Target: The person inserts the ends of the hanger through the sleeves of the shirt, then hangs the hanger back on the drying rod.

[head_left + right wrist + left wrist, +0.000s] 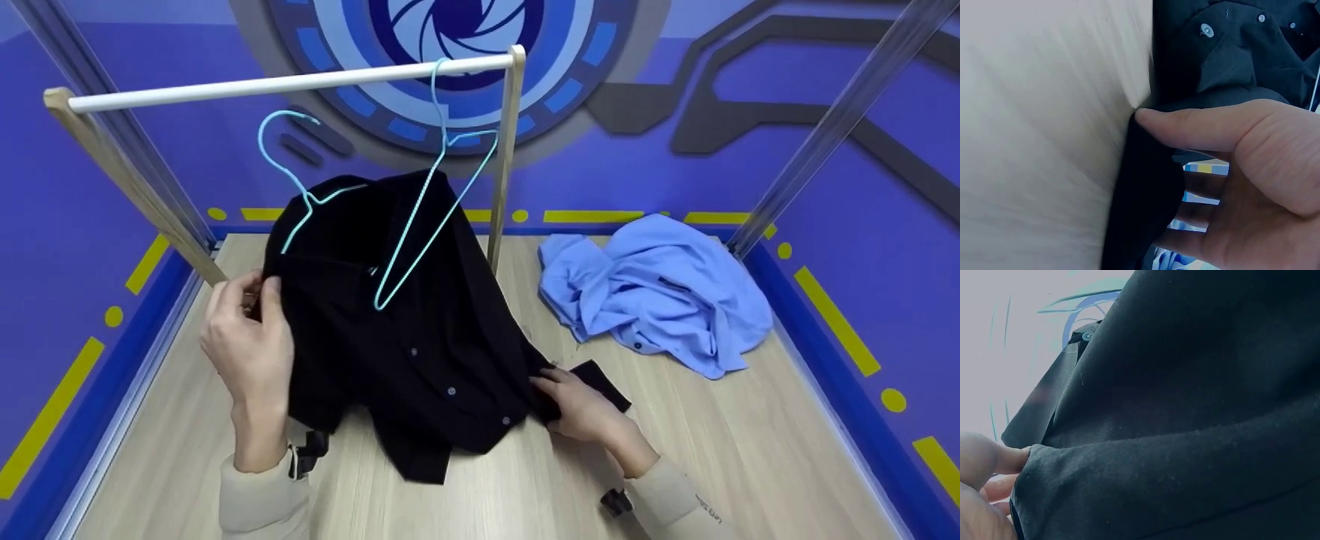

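A black button-up shirt (405, 322) droops in front of the rack, its lower part on the wooden tabletop. Inside its collar opening sits a light-blue wire hanger (303, 191), whose hook stands free below the rail. My left hand (251, 337) pinches the shirt's shoulder between thumb and fingers; in the left wrist view the fabric (1129, 478) folds away from the fingertips. Lower right, my right hand (581, 405) grips a sleeve, and the right wrist view shows the thumb (1185, 126) on one side of the dark sleeve (1140, 197), fingers on the other.
A second light-blue hanger (431, 217) hangs from the white rail (262, 88) and overlaps the shirt in the head view. Wooden posts (142, 191) support the rail. A crumpled blue shirt (660, 292) lies at the right. Blue walls (847, 240) enclose the table.
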`<state>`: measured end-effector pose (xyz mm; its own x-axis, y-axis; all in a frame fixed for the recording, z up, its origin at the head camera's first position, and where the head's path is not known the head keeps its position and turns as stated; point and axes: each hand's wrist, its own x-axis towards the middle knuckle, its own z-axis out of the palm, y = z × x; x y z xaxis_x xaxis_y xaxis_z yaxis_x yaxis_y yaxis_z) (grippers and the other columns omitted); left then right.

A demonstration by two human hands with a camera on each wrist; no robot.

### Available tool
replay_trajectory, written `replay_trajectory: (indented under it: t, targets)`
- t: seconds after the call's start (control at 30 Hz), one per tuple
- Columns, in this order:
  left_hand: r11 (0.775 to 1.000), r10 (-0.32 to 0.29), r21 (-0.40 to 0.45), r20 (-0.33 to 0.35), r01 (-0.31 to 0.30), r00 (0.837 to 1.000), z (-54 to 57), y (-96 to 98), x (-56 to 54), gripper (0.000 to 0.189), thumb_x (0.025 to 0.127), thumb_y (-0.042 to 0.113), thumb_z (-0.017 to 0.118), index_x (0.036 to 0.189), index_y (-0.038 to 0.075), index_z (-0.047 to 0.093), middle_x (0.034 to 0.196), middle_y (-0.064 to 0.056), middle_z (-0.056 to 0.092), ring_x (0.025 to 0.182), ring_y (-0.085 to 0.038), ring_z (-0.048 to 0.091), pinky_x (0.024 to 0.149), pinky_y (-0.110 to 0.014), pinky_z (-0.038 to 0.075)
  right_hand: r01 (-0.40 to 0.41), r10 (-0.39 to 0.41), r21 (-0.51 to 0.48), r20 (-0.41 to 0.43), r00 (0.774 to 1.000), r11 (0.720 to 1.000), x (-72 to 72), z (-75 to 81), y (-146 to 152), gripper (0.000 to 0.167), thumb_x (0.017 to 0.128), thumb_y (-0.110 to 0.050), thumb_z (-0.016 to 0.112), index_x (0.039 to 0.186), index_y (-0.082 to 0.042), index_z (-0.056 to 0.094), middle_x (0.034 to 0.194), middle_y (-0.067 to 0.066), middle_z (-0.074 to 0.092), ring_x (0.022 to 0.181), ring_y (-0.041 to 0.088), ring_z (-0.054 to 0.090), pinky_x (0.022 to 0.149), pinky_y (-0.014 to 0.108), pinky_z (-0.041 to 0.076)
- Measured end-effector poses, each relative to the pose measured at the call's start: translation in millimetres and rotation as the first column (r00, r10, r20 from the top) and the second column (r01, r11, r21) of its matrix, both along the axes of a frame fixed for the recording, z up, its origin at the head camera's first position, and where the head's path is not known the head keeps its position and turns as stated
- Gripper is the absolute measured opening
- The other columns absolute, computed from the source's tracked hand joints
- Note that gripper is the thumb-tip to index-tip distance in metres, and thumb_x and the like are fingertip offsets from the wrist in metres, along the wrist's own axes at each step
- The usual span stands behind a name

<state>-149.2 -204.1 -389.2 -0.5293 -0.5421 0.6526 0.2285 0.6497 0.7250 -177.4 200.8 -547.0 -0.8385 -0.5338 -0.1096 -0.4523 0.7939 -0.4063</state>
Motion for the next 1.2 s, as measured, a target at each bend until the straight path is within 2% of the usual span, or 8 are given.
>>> replay_trajectory:
  t: [0.2, 0.4, 0.63, 0.73, 1.2]
  targets:
    - [1.000, 0.015, -0.006, -0.022, -0.015, 1.000, 3.6, -2.9, -0.7, 0.017, 0.096, 0.008, 0.073, 0.101, -0.008, 0.075, 0.091, -0.019, 0.069, 0.079, -0.021, 0.060, 0.074, -0.021, 0.040, -0.029, 0.029, -0.015, -0.007, 1.000, 0.999, -0.9, -0.4, -5, 0.074, 0.080, -0.004, 0.085, 0.147, -0.002, 0.054, 0.149, 0.023, 0.047, 0.137, 0.046, 0.044, 0.104, 0.056, 0.045]
    - [0.999, 0.035, 0.001, -0.035, -0.035, 0.999, 6.2, -7.1, -2.2, 0.018, 0.096, 0.009, 0.074, 0.101, -0.008, 0.075, 0.092, -0.020, 0.069, 0.079, -0.020, 0.059, 0.075, -0.019, 0.039, -0.056, 0.056, -0.073, -0.006, 0.998, 0.996, -2.4, -1.3, -6, 0.072, 0.084, -0.007, 0.083, 0.149, -0.002, 0.051, 0.148, 0.024, 0.048, 0.134, 0.045, 0.047, 0.106, 0.055, 0.043]
    - [0.999, 0.053, 0.004, -0.032, -0.053, 0.998, 12.5, -10.2, -0.3, 0.019, 0.096, 0.011, 0.074, 0.101, -0.007, 0.076, 0.092, -0.018, 0.069, 0.078, -0.021, 0.060, 0.075, -0.019, 0.039, -0.098, 0.099, -0.135, 0.000, 0.995, 0.986, -4.8, -3.3, -5, 0.072, 0.088, -0.007, 0.079, 0.151, 0.000, 0.046, 0.150, 0.025, 0.046, 0.137, 0.045, 0.044, 0.110, 0.055, 0.039]
    - [0.998, 0.061, -0.024, -0.039, -0.062, 0.997, 14.1, -12.0, 0.4, 0.020, 0.097, 0.012, 0.073, 0.101, -0.008, 0.075, 0.091, -0.019, 0.069, 0.078, -0.022, 0.060, 0.075, -0.020, 0.039, -0.113, 0.114, -0.162, -0.004, 0.993, 0.980, -5.4, -4.0, -4, 0.071, 0.089, -0.007, 0.078, 0.151, 0.001, 0.046, 0.151, 0.026, 0.045, 0.137, 0.045, 0.043, 0.110, 0.056, 0.038]
    - [0.998, 0.056, -0.018, -0.063, -0.057, 0.996, 23.4, -10.1, -1.6, 0.021, 0.097, 0.012, 0.073, 0.101, -0.008, 0.075, 0.092, -0.019, 0.069, 0.078, -0.022, 0.060, 0.075, -0.020, 0.039, -0.163, 0.157, -0.206, -0.047, 0.987, 0.965, -6.0, -1.2, -1, 0.065, 0.090, -0.005, 0.076, 0.148, 0.004, 0.048, 0.151, 0.028, 0.044, 0.137, 0.046, 0.044, 0.110, 0.056, 0.038]
